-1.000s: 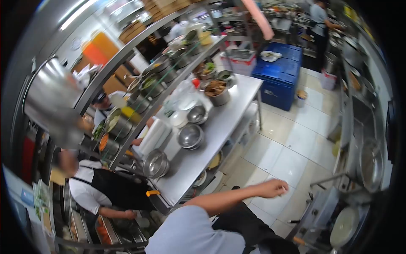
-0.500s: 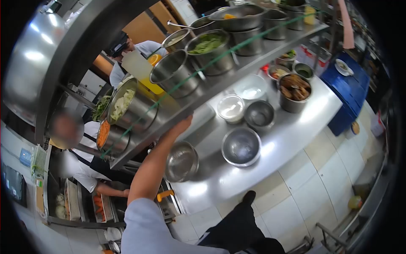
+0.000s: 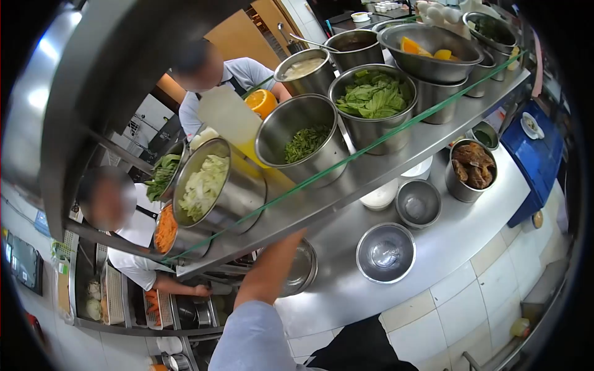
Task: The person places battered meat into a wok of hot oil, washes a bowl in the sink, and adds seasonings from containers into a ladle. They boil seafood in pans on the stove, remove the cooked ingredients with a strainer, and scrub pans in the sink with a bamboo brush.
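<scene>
My left forearm (image 3: 269, 272) reaches up and forward, and its hand disappears under the steel shelf (image 3: 346, 193). Whatever the fingers touch is hidden there. Right beside the forearm, partly covered by it, sits a shallow steel bowl (image 3: 303, 272) on the counter. Above the arm, the shelf carries a steel pot of chopped pale cabbage (image 3: 207, 185), one of chopped greens (image 3: 306, 143) and one of leafy greens (image 3: 374, 96). Shredded carrot (image 3: 166, 230) fills a container at the shelf's near left end. My right hand is out of view.
Another steel bowl (image 3: 386, 253) and a smaller one (image 3: 419, 204) stand on the counter (image 3: 334, 303). Behind them is a pot of browned meat (image 3: 473, 166). One co-worker (image 3: 133, 238) stands at left by crates; another (image 3: 247, 74) is behind the shelf. A blue bin (image 3: 535, 161) stands at right.
The view has shifted, bringing the shelf and its pots closer. My left hand, visible at the shelf's edge before, has gone out of sight beneath it.
</scene>
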`<state>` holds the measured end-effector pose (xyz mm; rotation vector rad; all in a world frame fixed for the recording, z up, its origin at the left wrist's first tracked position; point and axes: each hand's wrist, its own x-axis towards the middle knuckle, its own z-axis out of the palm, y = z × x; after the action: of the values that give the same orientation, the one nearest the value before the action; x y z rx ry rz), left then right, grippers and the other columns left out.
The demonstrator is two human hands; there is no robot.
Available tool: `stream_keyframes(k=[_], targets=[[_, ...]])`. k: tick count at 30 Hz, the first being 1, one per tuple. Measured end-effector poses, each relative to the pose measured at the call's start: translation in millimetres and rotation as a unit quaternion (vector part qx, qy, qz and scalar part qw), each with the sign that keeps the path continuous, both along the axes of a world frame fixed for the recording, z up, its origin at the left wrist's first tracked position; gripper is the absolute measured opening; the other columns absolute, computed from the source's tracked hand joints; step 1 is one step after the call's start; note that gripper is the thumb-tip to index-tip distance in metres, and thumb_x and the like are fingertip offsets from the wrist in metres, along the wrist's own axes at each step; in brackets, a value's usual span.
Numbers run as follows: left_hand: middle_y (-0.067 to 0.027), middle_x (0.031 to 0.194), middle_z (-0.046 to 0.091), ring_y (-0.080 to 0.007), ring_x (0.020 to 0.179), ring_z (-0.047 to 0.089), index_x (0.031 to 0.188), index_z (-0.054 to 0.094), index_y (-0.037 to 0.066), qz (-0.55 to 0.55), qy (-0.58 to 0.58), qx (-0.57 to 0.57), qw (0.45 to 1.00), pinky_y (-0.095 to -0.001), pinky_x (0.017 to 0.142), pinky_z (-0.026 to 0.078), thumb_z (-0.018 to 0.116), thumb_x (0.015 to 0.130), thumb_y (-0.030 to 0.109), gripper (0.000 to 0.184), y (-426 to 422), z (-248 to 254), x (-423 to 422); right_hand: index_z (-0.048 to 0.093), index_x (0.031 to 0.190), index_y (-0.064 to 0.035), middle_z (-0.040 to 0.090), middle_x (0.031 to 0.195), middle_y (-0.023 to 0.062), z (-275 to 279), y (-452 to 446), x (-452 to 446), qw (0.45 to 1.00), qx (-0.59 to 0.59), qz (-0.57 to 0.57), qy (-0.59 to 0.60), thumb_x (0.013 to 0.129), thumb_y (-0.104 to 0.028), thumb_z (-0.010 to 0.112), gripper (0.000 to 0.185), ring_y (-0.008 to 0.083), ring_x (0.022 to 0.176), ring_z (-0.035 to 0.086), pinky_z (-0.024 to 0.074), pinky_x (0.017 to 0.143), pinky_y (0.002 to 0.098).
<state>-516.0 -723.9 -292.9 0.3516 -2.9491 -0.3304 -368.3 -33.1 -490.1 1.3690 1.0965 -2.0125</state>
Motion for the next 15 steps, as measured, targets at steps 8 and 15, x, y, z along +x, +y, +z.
stream_keyframes(k=[8, 15], targets=[[-0.0132, 0.104, 0.068, -0.0310, 0.101, 0.063, 0.110, 0.067, 0.008, -0.235, 0.011, 0.165, 0.958, -0.0429, 0.086, 0.050, 0.058, 0.091, 0.014, 0.022, 207, 134, 58, 0.048, 0.069, -0.0164, 0.039, 0.055, -0.0018, 22, 41, 63, 0.999, -0.022, -0.034, 0.022, 0.099, -0.038, 0.048, 0.037, 0.0145, 0.044, 0.036, 0.0335, 0.043, 0.0313], [-0.0130, 0.100, 0.069, -0.0328, 0.092, 0.065, 0.111, 0.066, 0.008, -0.378, -0.106, 0.228, 0.891, -0.0441, 0.080, 0.051, 0.053, 0.094, 0.020, 0.025, 378, 132, 117, 0.048, 0.069, -0.0164, 0.040, 0.055, -0.0011, 29, 121, 192, 0.990, -0.038, -0.132, 0.042, 0.099, -0.039, 0.048, 0.038, 0.0153, 0.045, 0.038, 0.0343, 0.043, 0.0322]])
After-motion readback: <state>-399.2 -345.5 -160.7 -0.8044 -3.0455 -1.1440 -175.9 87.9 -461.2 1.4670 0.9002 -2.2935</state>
